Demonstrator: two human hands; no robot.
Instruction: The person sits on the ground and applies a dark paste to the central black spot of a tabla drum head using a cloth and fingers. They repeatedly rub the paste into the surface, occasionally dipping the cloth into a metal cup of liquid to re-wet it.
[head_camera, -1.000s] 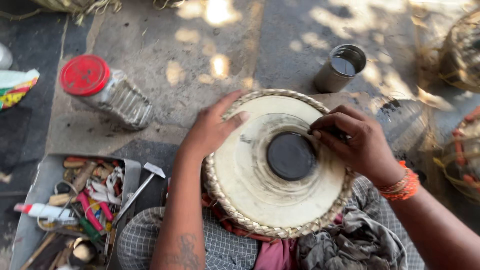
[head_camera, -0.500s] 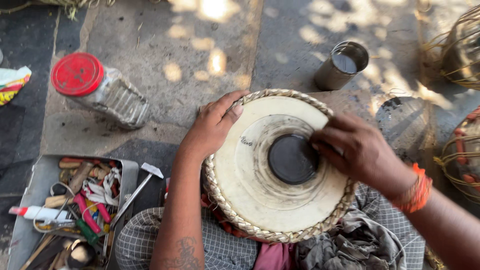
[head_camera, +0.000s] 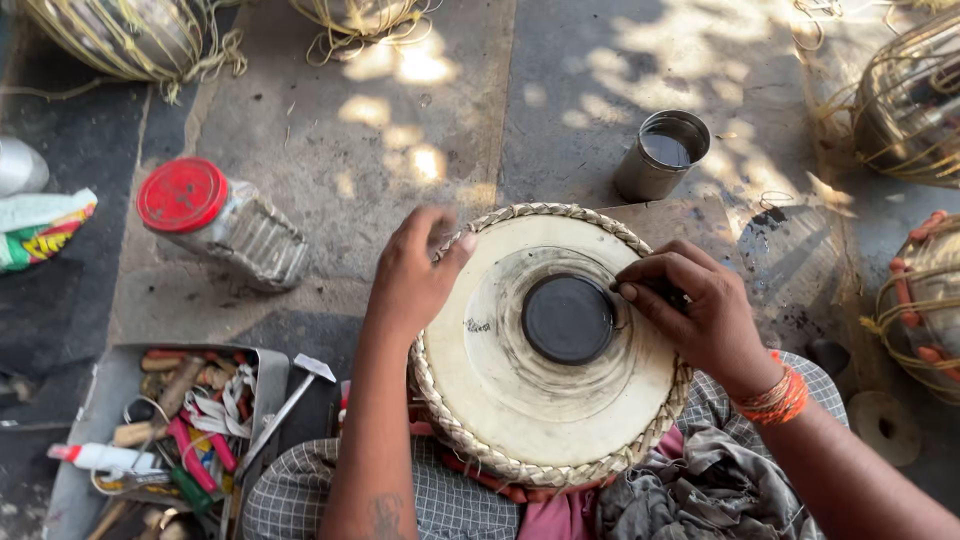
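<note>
Drum (head_camera: 550, 350) on lap, left hand (head_camera: 415, 275) gripping rim, right hand (head_camera: 690, 310) pinching unseen tool, metal cup (head_camera: 662, 155) behind

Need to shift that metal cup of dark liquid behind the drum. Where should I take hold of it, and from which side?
Grip the metal cup round its cylindrical wall, about mid-height, coming in from the side with the right hand, which is nearer. It stands upright and open-topped with liquid inside, so a top-down pinch on the rim would likely dip fingers in or tip it. I can see no handle. Keep it level.
</note>
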